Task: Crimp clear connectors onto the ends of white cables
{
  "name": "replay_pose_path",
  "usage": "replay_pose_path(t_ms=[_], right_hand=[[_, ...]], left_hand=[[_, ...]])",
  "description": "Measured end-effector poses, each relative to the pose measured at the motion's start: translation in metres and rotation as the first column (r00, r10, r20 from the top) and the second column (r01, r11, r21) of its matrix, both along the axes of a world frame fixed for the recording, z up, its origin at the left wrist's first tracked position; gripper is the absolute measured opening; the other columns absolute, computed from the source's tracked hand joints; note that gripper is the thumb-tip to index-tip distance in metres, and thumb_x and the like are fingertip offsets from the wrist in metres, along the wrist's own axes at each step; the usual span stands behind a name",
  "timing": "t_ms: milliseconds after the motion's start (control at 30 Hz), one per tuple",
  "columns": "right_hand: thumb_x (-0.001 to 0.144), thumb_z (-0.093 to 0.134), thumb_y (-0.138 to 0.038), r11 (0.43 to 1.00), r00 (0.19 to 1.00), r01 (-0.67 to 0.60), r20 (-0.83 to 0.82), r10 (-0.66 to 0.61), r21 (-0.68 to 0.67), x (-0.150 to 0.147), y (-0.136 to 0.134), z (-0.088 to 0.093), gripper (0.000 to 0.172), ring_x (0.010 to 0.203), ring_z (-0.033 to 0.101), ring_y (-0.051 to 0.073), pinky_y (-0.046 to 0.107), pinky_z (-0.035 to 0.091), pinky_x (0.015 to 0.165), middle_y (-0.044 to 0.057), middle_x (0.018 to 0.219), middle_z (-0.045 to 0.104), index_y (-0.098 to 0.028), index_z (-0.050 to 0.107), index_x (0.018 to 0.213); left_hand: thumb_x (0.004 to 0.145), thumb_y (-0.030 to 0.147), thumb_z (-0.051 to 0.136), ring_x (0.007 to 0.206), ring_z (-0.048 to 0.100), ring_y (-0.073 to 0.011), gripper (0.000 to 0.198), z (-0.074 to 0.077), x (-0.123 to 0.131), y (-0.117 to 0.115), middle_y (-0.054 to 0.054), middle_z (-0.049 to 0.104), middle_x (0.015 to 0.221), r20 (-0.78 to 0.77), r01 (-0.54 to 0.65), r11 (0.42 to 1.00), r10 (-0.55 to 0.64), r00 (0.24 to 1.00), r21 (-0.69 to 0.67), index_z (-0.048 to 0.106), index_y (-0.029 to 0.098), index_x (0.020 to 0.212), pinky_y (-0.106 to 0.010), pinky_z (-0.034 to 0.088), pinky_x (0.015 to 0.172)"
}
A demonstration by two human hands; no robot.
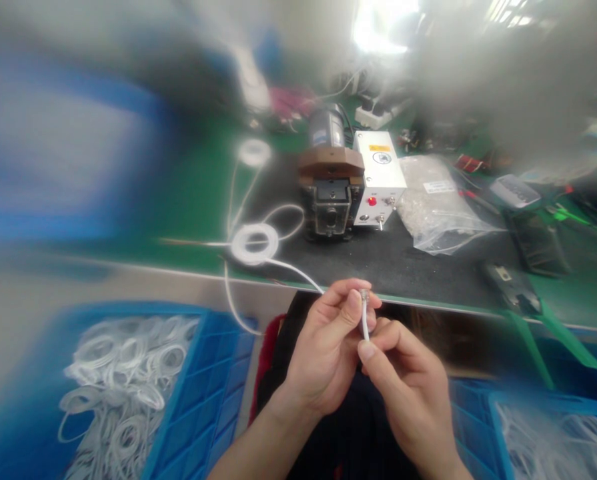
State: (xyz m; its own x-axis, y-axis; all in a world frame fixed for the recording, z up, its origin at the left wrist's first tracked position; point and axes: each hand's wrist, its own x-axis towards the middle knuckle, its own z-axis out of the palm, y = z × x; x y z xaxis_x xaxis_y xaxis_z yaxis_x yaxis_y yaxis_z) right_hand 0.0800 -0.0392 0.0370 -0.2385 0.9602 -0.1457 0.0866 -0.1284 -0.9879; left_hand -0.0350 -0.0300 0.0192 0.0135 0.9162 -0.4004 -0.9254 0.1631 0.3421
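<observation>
Between the fingers of my left hand [328,340] is a small clear modular plug [364,295] at the end of a white cable [365,323]. My right hand [411,377] pinches that cable just below the plug. Both hands are closed and close together, in front of the table's edge. From behind my left hand a white cable runs back to a coil [255,243] on the black mat. How far the cable end sits inside the plug I cannot tell.
A crimping machine [331,180] with a white control box [378,177] stands on the mat [393,267]. Right of it lie a bag of clear plugs [438,200] and a green-handled crimping tool [523,300]. Blue crates [203,373] with coiled cables flank me; another coil [254,152] lies farther back.
</observation>
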Motion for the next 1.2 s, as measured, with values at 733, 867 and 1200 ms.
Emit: replay_pose_path(t_ms=[733,867,1200], right_hand=[[0.096,0.075,-0.049,0.994,0.998,-0.069,0.004,0.070,-0.091,-0.023,0.056,-0.004,0.031,0.074,0.065,0.008,0.016,0.053,0.065,0.001,0.089,0.073,-0.019,0.074,0.107],[0.097,0.072,-0.054,0.993,0.988,-0.107,0.103,0.112,-0.052,-0.042,0.083,-0.021,0.040,0.069,0.060,0.007,0.018,0.047,0.065,0.001,0.078,0.071,-0.014,0.074,0.089],[0.098,0.067,-0.051,0.999,0.979,-0.019,0.201,0.026,-0.036,-0.060,0.106,-0.054,0.039,0.062,0.051,0.008,0.024,0.039,0.063,-0.001,0.070,0.066,-0.015,0.072,0.083]], left_hand=[[0.102,0.020,0.066,0.095,0.068,-0.0067,0.011,-0.049,-0.014,-0.054,0.002,0.072,0.101,-0.956,0.081,0.986,0.118,0.268,0.145,0.075,0.024,0.107,-0.017,0.053,0.089],[0.098,0.017,0.072,0.082,0.065,-0.0056,0.007,-0.053,-0.017,-0.048,0.002,0.070,0.090,-0.983,-0.072,0.982,0.176,0.049,0.172,0.076,0.021,0.101,-0.016,0.050,0.078],[0.099,0.024,0.072,0.084,0.065,-0.0053,0.008,-0.057,-0.024,-0.033,0.002,0.070,0.093,-0.986,-0.139,0.980,0.153,0.062,0.144,0.075,0.022,0.106,-0.015,0.052,0.080]])
